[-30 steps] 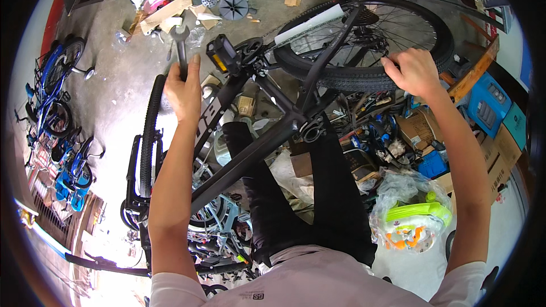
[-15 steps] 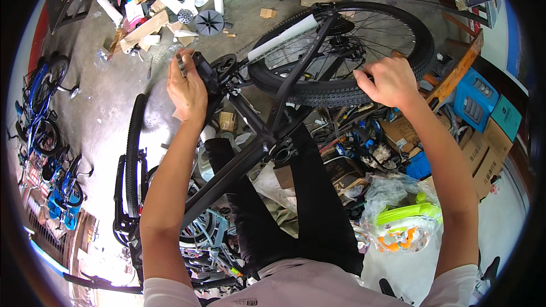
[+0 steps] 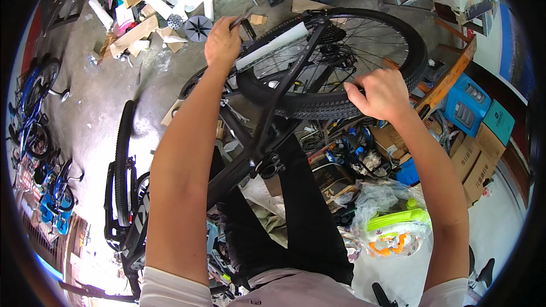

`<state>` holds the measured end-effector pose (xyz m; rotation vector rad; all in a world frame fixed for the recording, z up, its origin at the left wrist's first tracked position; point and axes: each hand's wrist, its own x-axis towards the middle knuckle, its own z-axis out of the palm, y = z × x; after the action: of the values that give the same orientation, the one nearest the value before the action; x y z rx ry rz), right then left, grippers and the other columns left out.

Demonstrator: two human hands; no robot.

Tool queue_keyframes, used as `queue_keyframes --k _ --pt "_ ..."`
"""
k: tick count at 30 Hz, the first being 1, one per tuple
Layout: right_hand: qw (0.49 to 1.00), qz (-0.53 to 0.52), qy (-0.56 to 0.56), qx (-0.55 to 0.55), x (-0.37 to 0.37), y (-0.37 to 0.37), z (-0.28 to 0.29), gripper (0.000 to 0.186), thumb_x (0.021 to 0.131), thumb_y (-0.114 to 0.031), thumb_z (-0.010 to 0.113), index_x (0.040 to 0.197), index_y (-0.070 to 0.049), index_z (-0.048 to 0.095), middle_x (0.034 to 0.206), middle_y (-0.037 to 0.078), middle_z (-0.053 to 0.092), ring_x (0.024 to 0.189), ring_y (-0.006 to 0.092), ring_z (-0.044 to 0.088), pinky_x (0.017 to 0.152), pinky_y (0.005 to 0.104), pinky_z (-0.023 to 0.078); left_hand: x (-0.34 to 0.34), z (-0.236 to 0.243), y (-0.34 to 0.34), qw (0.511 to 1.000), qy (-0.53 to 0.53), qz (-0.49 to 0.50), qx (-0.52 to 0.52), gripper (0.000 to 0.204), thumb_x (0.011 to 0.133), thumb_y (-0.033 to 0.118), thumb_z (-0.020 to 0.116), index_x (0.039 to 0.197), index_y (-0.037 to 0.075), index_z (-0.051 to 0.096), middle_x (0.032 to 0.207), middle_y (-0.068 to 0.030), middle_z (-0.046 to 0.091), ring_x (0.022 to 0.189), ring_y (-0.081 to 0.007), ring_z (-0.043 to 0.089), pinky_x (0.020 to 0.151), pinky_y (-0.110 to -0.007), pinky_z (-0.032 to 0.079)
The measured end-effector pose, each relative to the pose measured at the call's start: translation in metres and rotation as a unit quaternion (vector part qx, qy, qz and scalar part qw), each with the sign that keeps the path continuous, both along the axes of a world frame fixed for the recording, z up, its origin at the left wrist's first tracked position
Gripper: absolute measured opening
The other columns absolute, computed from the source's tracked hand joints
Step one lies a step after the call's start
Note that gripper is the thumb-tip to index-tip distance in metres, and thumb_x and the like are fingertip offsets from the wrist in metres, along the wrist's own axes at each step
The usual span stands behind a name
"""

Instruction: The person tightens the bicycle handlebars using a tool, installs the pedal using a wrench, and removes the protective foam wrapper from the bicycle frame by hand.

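Observation:
A black bicycle frame lies across my legs, its rear wheel on the far right side. My left hand is closed round a black pedal, beyond the crank area; my forearm covers part of the crankset. The chainstay carries a white wrap. At the near side of the wheel, my right hand is curled over the tyre, thumb against the rim. A rear cassette shows at the hub.
Cardboard scraps and a black round disc lie on the floor ahead. Another tyre stands at left. Boxes, a blue case and a plastic bag with green and orange parts are at right.
My left hand has moved away and to the right with the pedal, the crank turning along. My right hand has shifted slightly nearer, staying at the rear wheel.

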<state>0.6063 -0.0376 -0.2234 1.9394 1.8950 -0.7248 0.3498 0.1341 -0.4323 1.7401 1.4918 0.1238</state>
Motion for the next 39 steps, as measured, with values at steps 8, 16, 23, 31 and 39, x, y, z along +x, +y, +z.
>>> queue_keyframes --k 8,16,23,31,39 --pt "0.998 -0.039 -0.018 -0.041 0.015 -0.012 0.003 0.051 0.095 -0.047 0.056 0.071 -0.007 0.077 0.061 0.019 0.066 0.061 0.0373 0.068 0.061 0.046 0.055 -0.007 0.251 -0.104 0.963 -0.245 0.107 -0.043 0.027 0.11 0.015 0.044 0.112 -0.002 0.064 0.069 -0.0035 0.06 0.06 -0.0098 0.052 0.057 -0.028 0.043" --pt "0.999 -0.025 -0.025 -0.036 0.011 -0.008 0.008 0.045 0.095 -0.042 0.057 0.072 -0.008 0.076 0.061 0.017 0.066 0.059 0.0368 0.066 0.06 0.0463 0.053 -0.145 0.158 -0.374 0.96 -0.056 -0.056 -0.268 0.029 0.096 0.023 0.065 0.12 0.008 0.058 0.096 -0.0178 0.07 0.086 -0.0397 0.07 0.074 -0.053 0.055" --pt "1.0 -0.013 0.008 -0.007 0.009 -0.008 0.002 0.04 0.094 -0.033 0.058 0.068 -0.005 0.07 0.059 0.016 0.061 0.056 0.0383 0.061 0.054 0.0465 0.047 -0.235 -0.067 -0.367 0.845 0.362 -0.239 -0.313 0.026 0.095 0.025 0.06 0.111 0.009 0.074 0.103 -0.0097 0.076 0.098 -0.0289 0.075 0.08 -0.042 0.058" --pt "0.999 -0.005 0.035 -0.031 0.007 -0.007 0.0 0.026 0.091 -0.02 0.056 0.079 0.001 0.068 0.072 0.021 0.063 0.069 0.0422 0.063 0.062 0.0458 0.047 -0.188 -0.17 -0.314 0.897 0.264 0.016 -0.355 0.032 0.101 0.039 0.055 0.113 0.012 0.068 0.111 -0.0208 0.073 0.107 -0.0421 0.069 0.09 -0.052 0.055" --pt "0.998 -0.008 0.035 -0.059 0.013 -0.006 0.006 0.04 0.098 -0.025 0.046 0.083 0.005 0.068 0.081 0.022 0.067 0.075 0.0426 0.064 0.071 0.0443 0.049 -0.168 -0.212 -0.327 0.897 0.185 0.094 -0.39 0.039 0.102 0.041 0.05 0.12 0.011 0.068 0.12 -0.0196 0.071 0.115 -0.0407 0.066 0.096 -0.051 0.053"
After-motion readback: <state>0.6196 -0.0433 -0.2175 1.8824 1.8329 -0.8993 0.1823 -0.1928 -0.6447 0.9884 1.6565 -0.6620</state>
